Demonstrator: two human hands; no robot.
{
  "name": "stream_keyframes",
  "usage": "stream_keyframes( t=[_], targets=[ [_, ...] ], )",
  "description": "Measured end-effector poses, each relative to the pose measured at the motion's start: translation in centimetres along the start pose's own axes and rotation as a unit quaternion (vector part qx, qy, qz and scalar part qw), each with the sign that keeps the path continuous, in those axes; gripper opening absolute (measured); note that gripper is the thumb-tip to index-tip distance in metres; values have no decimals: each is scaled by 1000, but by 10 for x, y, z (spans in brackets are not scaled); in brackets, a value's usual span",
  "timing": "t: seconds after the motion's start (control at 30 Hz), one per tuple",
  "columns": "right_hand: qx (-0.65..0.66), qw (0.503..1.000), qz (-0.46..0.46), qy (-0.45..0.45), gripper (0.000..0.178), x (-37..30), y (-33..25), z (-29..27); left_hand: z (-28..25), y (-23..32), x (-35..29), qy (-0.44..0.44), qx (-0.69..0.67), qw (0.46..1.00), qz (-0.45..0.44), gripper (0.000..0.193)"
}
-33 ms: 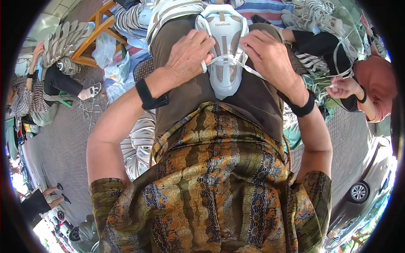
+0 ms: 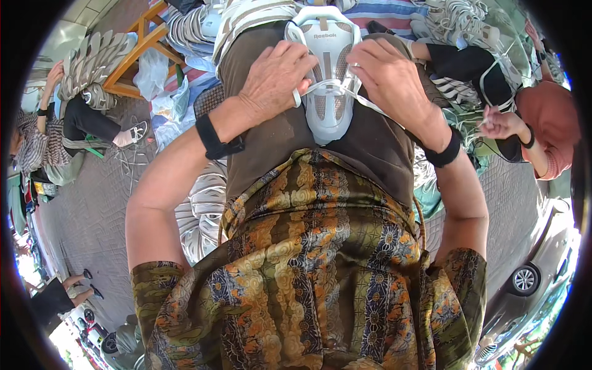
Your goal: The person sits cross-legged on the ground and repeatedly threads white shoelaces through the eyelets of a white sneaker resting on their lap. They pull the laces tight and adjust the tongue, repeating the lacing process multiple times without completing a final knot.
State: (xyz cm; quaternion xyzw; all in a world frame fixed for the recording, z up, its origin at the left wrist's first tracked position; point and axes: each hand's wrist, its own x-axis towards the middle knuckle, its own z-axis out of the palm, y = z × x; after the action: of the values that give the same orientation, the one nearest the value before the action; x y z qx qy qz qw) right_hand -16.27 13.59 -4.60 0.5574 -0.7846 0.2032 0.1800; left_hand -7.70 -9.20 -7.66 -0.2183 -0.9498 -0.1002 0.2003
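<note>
brown trousers support one shoe upper between two hands

Outdoor workplace: paving, stacked shoe parts (parked car nearby).

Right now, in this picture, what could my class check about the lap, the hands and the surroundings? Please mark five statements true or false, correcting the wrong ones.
1. The pale shoe lies between the left hand and the right hand. True.
2. The shoe's toe points away from the person. False: it points toward the person's waist.
3. A white lace crosses over the shoe. True.
4. Only one wrist has a band. False: there is a left wristband and a right wristband, both black.
5. The car is at the picture's upper left. False: it is at the lower right.
</note>
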Motion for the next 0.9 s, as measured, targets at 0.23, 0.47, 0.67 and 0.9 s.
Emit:
stream_keyframes(
  t=[0.23, 0.47, 0.67, 0.9],
  targets=[
    [-101, 975, -164, -110, 20, 18, 15, 3, -4, -23, 23, -21, 34, 978, 206, 28],
    [-39, 953, -250, -166, 22, 30, 46, 18, 4, -33, 31, -62, 22, 966, 250, 15],
    [-39, 953, -224, -200, 17, 24, 42, 25, 7, -31, 30, -93, 10, 964, 249, 10],
    [-71, 972, -153, -165, 11, 20, 28, 13, 13, -31, 25, -155, -39, 969, 190, 15]
  ],
)
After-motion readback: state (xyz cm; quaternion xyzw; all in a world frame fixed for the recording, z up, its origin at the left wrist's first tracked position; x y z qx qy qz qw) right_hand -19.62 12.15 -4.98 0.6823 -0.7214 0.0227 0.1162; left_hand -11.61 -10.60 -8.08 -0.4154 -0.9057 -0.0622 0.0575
